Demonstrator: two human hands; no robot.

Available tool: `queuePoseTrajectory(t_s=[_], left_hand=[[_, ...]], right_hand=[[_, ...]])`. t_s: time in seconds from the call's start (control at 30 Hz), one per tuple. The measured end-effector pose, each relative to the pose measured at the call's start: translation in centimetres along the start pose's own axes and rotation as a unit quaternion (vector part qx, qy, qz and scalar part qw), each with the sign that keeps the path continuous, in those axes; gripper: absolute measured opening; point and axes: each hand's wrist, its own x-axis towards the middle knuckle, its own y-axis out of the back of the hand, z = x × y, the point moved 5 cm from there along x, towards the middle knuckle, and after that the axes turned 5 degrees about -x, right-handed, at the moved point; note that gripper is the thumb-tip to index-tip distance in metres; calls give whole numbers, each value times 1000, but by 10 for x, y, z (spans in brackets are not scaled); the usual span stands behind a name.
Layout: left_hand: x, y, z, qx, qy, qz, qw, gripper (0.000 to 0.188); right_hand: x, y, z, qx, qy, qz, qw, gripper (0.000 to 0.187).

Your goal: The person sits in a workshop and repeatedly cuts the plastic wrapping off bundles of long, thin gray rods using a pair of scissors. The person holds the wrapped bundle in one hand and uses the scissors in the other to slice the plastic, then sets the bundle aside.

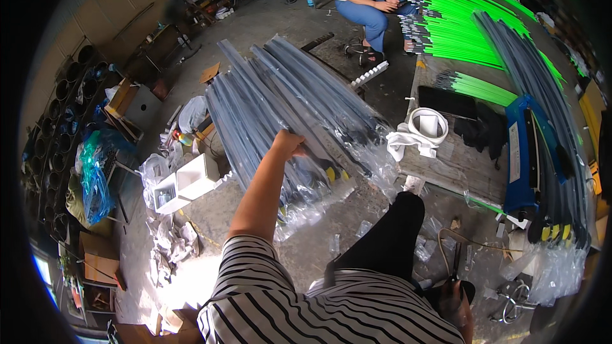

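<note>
My left hand [290,143] reaches forward over a pile of long grey rods in clear plastic sleeves [255,99]. Its fingers curl down on one sleeved rod near the middle of the pile. Yellow tips [331,174] show at the near ends, where the loose plastic [306,213] crumples. Low at the right, my right hand [454,302] is smeared and partly hidden beside a dark object; its fingers cannot be made out. A thin beige cable [443,248] curves just beyond it.
On the right-hand table [446,169] are a white tape roll [428,125], a blue sealer-like device [524,159], green rods [459,25] and more sleeved grey rods [510,51]. Another person [363,3] sits beyond. White bins [194,178] stand left, with plastic scraps on the floor.
</note>
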Motion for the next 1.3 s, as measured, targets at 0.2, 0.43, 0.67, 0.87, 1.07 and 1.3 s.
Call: queuePoseTrajectory(t_s=[0.2,0.43,0.67,0.87,1.07,1.3], left_hand=[[56,-23,-25,110,114,45,986,15],[128,2,-72,591,198,76,778,16],[70,-47,66,488,-197,193,828,25],[-188,-275,247,254,-507,-118,815,15],[-423,-519,200,267,-427,-506,701,16],[-393,-715,99,445,-294,-372,760,36]], right_hand=[[76,59,25,-194,170,77,963,38],[126,98,49,-234,229,92,940,32],[118,87,28,-355,249,310,846,50],[160,109,53,-90,193,311,926,47],[161,136,70,-4,149,260,954,45],[121,132,51,10,171,208,963,49]])
